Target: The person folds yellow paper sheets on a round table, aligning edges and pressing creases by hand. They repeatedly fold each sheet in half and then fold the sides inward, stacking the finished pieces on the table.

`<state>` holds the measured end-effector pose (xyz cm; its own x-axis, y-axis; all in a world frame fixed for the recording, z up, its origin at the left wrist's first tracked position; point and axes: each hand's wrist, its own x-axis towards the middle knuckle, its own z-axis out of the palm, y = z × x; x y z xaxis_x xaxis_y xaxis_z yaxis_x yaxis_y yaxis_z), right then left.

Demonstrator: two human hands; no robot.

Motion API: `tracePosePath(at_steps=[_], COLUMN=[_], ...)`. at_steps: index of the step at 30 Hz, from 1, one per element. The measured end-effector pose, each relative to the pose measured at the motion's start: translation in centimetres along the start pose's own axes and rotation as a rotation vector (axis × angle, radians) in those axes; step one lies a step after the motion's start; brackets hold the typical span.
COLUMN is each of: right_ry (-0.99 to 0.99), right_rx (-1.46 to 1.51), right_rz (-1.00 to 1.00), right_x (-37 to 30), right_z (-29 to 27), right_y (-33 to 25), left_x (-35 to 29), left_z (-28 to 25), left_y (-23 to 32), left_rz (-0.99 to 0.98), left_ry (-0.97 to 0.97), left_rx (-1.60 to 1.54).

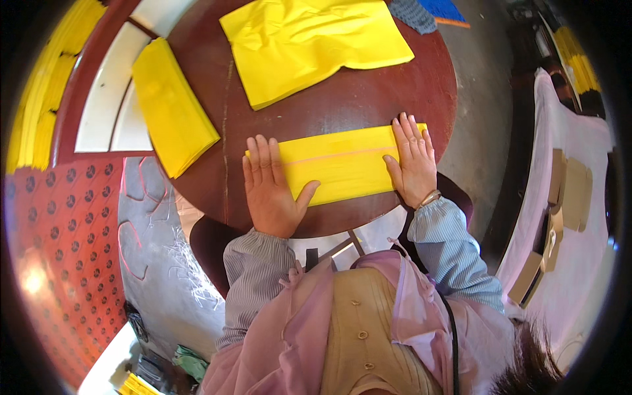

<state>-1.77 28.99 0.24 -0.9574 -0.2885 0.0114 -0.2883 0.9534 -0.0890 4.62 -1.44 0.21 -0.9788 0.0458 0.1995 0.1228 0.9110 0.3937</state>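
Observation:
In front of me on the round dark-red table (316, 108) lies a folded yellow sheet (339, 172), a long flat strip with a thin pinkish line along it. My left hand (271, 187) presses flat over its left end, fingers stretched out and thumb apart. Over the right end rests my right hand (415, 161), also flat with the fingers extended. Whether the sheet is cloth or plastic I cannot tell. Farther back spreads a larger, creased yellow sheet (316, 49). A stack of folded yellow sheets (172, 108) lies at the table's left edge.
A grey knitted item (413, 14) sits at the far right table edge beside something blue. More yellow stacks (46, 85) stand at far left. To the right, an open cardboard box (550, 243) rests on a pink-white cloth (526, 197). White scraps (191, 266) litter the floor at left.

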Motion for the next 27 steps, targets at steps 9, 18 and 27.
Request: tracePosePath(at_steps=[9,18,27], right_ry=[0.075,0.041,0.048], right_rx=[0.030,0.007,-0.006], right_rz=[-0.072,-0.042,-0.050], right_x=[-0.2,-0.1,0.0], right_z=[0.2,0.1,0.5], right_y=[0.3,0.1,0.5], left_x=[4.3,1.9,1.7], left_z=[4.1,1.2,1.1], left_y=[9.8,1.7,1.0], left_rz=[0.205,-0.039,-0.029], left_ry=[-0.120,-0.054,-0.011], left_rx=[0.006,0.090,0.094])
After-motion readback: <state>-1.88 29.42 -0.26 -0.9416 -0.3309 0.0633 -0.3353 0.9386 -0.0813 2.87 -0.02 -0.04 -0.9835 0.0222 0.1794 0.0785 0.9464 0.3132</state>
